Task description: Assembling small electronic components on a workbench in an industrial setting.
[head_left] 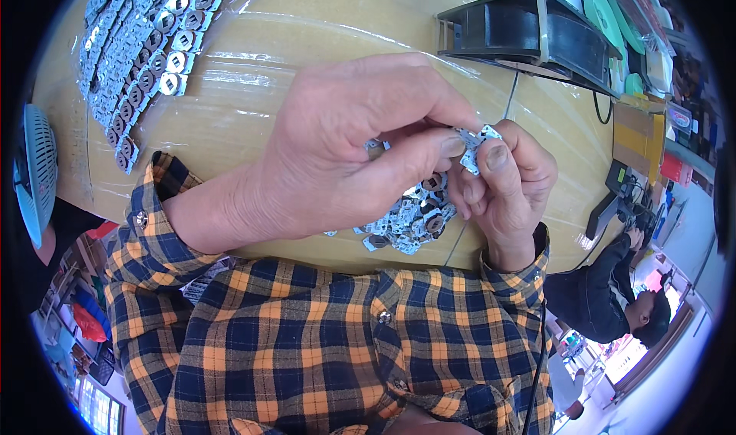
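Between my two hands is a small pale blue circuit board piece [471, 159], pinched at the fingertips. My left hand [345, 144] reaches across from the left, its thumb and forefinger closed on one side of the piece. My right hand [510, 174] grips the other side, thumb on top and the other fingers curled in. Just below them on the table lies a loose pile of similar small boards [410, 224], several with dark round parts. My left hand hides some of that pile. Neat overlapping rows of such boards [146, 59] cover the far left of the table.
The tan table [268, 82] has clear film over it. A black fan-like machine [529, 32] stands at the far right, near a cardboard box [638, 140]. At the left edge is a light blue fan [38, 159]. A person in dark clothing [598, 297] sits to the right.
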A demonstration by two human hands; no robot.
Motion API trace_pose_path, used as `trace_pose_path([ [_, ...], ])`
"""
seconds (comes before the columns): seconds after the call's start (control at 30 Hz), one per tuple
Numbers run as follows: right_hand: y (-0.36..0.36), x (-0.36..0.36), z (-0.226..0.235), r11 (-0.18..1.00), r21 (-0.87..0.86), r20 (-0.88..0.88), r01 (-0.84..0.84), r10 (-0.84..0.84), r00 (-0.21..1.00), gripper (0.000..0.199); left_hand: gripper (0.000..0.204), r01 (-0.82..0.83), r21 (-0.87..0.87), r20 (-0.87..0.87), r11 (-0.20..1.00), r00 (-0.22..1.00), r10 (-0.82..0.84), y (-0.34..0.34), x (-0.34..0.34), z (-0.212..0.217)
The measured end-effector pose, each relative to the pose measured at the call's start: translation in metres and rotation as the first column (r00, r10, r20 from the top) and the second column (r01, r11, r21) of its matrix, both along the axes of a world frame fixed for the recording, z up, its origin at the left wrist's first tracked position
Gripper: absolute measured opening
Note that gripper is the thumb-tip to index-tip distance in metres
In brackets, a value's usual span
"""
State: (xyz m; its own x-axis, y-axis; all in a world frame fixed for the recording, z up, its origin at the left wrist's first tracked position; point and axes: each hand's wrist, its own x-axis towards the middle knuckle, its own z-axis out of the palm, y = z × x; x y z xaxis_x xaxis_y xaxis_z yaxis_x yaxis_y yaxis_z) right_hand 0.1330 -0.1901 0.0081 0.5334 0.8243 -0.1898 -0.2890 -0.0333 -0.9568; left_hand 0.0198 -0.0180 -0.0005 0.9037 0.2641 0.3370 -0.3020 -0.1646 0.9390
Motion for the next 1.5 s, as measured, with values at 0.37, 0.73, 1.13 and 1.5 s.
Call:
trace_pose_path([
  [0.37, 0.0027, -0.0007, 0.0016, 0.995, -0.078, 0.108, -0.055, 0.063, 0.992, 0.032, 0.026, -0.161, 0.129, 0.055, 0.979, 0.986, 0.155, -0.0063, -0.0009, -0.0018],
  [0.73, 0.0046, 0.0016, 0.0015, 0.996, -0.084, 0.056, -0.044, 0.049, 0.997, 0.032, 0.022, -0.176, 0.148, 0.043, 0.973, 0.984, 0.171, -0.0048, -0.0005, -0.0016],
  [1.13, 0.0073, 0.0053, 0.0026, 0.998, -0.059, -0.242, -0.019, 0.005, 0.970, 0.029, 0.020, -0.180, 0.061, 0.004, 0.982, 0.984, 0.180, -0.0042, 0.0003, -0.0031],
  [1.5, 0.0045, 0.0043, 0.0004, 0.999, -0.035, -0.209, 0.025, -0.032, 0.977, 0.030, 0.018, -0.026, 0.093, -0.003, 0.995, 1.000, 0.027, 0.0002, -0.0007, -0.0014],
])
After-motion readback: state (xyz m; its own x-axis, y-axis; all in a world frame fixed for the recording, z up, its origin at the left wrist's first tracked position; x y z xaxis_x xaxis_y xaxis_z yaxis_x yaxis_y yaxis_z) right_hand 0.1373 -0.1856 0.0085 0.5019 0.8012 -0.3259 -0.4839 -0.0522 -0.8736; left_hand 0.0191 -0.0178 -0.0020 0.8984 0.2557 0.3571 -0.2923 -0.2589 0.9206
